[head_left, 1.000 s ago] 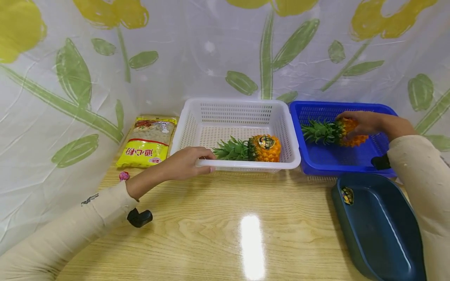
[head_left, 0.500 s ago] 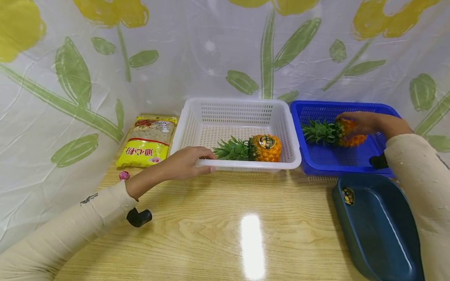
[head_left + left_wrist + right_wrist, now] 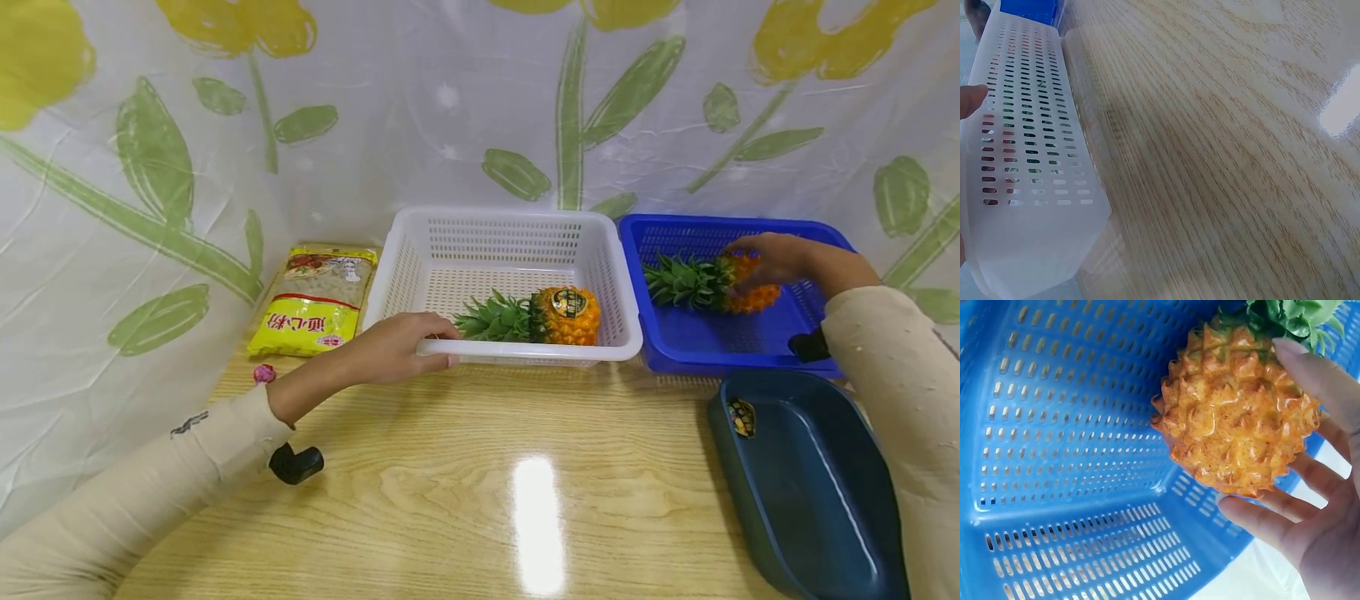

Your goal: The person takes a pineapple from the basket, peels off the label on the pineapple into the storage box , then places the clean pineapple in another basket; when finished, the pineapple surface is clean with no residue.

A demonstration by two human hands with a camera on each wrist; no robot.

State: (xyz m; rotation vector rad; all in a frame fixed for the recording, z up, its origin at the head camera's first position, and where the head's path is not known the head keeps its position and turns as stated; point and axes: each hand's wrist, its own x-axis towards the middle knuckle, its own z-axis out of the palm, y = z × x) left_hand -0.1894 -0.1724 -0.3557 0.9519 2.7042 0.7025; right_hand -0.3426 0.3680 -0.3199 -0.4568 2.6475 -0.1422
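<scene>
My left hand [image 3: 397, 346] grips the near rim of a white plastic basket [image 3: 495, 229], thumb outside and fingers over the edge. In the left wrist view its thumb [image 3: 971, 100] lies against the slotted wall. A small orange pineapple [image 3: 573, 327] with a green crown and dark label lies in that basket. To the right, my right hand [image 3: 780, 260] reaches into a blue basket [image 3: 720, 346] and holds a second pineapple [image 3: 1229, 419] around its body, crown pointing left. The right wrist view shows the thumb near the crown and the fingers along the other side.
A yellow bag of pasta [image 3: 315, 300] lies left of the white basket, with a small pink wrapped candy [image 3: 264, 373] before it. A dark teal tub [image 3: 802, 483] bearing a label stands front right, under my right forearm. A flowered curtain [image 3: 465, 108] hangs behind.
My right hand and the pineapple it holds have shifted very slightly in the blue basket. My left hand stays on the white basket's rim.
</scene>
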